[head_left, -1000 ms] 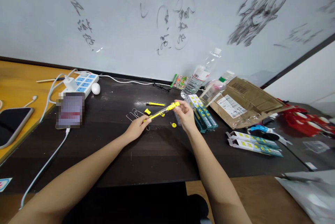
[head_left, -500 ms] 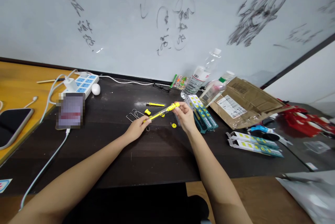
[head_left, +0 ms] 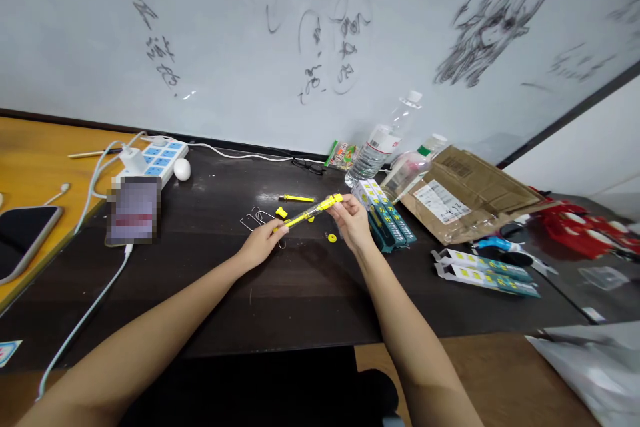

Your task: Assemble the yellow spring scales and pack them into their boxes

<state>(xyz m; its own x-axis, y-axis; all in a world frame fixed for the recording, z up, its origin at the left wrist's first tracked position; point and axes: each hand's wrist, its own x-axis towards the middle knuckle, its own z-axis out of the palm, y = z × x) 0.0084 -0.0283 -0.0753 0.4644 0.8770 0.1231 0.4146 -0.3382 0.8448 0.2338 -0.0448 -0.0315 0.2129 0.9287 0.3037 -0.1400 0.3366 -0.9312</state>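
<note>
A slim yellow pen-like tool (head_left: 303,216) with a clear section in its middle slants up to the right between my hands. My left hand (head_left: 261,242) pinches its lower end; my right hand (head_left: 353,219) grips the thicker yellow upper end with thumb and fingers. Behind it on the dark table lies a thin yellow rod with a dark tip (head_left: 296,198). A small yellow piece (head_left: 281,212) and bent metal wires (head_left: 256,217) are near my left fingers. Below my right hand sits a round yellow cap (head_left: 332,238), with what seems to be a tiny spring beside it.
Teal and white boxes (head_left: 383,214) stand right of my right hand, with more open boxes (head_left: 485,272) further right. Behind are two bottles (head_left: 380,144), a snack packet (head_left: 343,154) and a cardboard parcel (head_left: 465,194). Scissors (head_left: 520,255), a power strip (head_left: 165,159) and phones (head_left: 27,240) lie outward.
The view has shifted very slightly. Both hands keep their hold on the yellow pen-like tool, with almost no movement.
</note>
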